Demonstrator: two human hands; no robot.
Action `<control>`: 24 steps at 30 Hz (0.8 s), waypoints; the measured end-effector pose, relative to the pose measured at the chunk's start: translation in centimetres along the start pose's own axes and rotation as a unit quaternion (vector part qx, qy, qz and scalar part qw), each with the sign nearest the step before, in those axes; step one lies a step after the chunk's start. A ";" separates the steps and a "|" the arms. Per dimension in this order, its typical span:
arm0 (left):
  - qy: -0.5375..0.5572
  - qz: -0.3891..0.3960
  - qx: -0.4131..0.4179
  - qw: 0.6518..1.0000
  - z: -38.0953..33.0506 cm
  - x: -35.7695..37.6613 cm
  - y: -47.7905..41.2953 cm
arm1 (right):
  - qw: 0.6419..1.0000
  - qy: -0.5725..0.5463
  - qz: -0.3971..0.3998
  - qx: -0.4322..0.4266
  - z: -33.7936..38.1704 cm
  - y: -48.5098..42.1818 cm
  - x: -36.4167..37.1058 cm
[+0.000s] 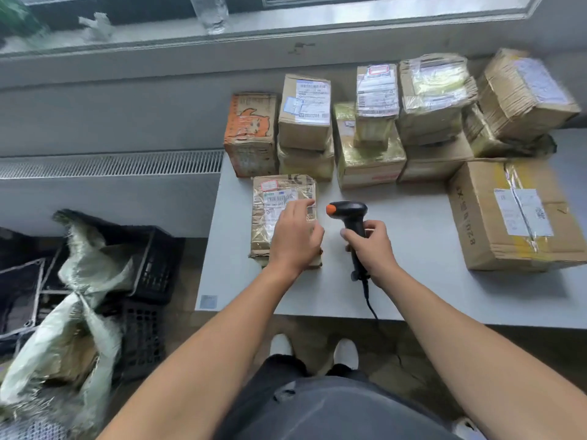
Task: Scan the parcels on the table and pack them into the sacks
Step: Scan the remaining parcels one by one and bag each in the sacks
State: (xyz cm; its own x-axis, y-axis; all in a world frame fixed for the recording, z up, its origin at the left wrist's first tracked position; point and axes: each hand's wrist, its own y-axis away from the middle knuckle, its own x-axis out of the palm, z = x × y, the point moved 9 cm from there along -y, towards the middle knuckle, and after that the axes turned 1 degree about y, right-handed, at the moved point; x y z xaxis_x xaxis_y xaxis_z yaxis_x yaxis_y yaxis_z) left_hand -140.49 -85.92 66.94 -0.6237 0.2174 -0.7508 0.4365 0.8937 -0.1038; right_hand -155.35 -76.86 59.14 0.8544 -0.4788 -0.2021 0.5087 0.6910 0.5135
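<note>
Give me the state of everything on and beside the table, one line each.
flat parcel: lies label up on the table, under the left hand.
left hand: rests on the parcel, fingers relaxed.
barcode scanner: held by its handle, head toward the parcel.
right hand: grips the scanner handle.
sack: slumped beside the table, mouth open.

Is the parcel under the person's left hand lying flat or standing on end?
Lying flat: the parcel rests broad side down on the table, label up, left hand on top.
</note>
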 end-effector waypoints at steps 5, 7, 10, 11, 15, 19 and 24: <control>0.008 -0.042 -0.094 0.995 5.6 -4.5 0.7 | 0.998 0.019 0.047 -0.028 3.5 0.9 4.7; 0.016 -0.045 -0.122 0.991 7.2 -5.7 1.0 | 0.997 0.044 0.054 -0.031 4.2 1.3 6.1; 0.033 -0.048 -0.149 0.987 8.7 -6.7 1.2 | 0.992 0.098 0.053 -0.052 4.9 1.6 7.3; 0.038 -0.048 -0.154 0.986 9.1 -6.8 1.3 | 0.991 0.110 0.050 -0.055 4.9 1.7 7.5; 0.051 -0.045 -0.164 0.984 9.7 -6.8 1.3 | 0.988 0.136 0.035 -0.060 4.9 2.0 8.0; 0.055 -0.037 -0.162 0.984 10.0 -6.6 1.3 | 0.984 0.162 0.030 -0.064 4.9 2.4 8.3; 0.053 -0.029 -0.157 0.986 10.2 -6.3 1.0 | 0.982 0.174 0.044 -0.063 4.9 3.0 8.6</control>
State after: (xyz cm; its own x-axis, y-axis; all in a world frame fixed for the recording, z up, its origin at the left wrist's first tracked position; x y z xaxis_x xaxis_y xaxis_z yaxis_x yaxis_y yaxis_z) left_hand -129.49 -90.42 64.89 -0.7130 0.1880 -0.6755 0.1867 0.9795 0.0755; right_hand -146.97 -81.55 62.98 0.8695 -0.2148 -0.4448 0.4209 0.7934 0.4397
